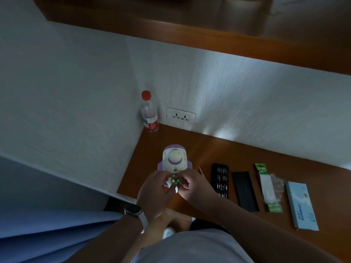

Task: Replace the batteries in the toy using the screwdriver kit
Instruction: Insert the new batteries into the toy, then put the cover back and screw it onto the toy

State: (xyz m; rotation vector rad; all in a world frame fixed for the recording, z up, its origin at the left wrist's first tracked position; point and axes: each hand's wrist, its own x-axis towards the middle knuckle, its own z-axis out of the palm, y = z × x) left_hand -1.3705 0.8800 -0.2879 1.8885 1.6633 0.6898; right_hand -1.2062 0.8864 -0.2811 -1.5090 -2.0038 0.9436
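I saw the toy (pixel 174 158) lying flat on the table (pixel 209 149), its rounded purple top pointing toward the back wall and its lower end toward the near edge, close to where the table met the left wall. The left grip (pixel 154 188) and right grip (pixel 193 185) had met over that lower end. The fingers of each were curled and pinched opposite sides of a small green piece (pixel 175 180) that carried round pale discs. I could not tell whether the piece was seated in the toy or lifted off it. A watch (pixel 133 210) sat on the left wrist. Just right of the right grip lay a thin pale rod (pixel 201 171). Beyond it, in a row and apart from each other, lay the black bit tray (pixel 220 180), a black lid (pixel 245 190), a green-ended battery pack (pixel 267 186) and a pale blue box (pixel 302 204). The box reached nearest the table's front edge. Bare wood stretched between the row and the back wall. A red-capped bottle (pixel 149 112) stood in the far corner beside a wall socket (pixel 181 116).
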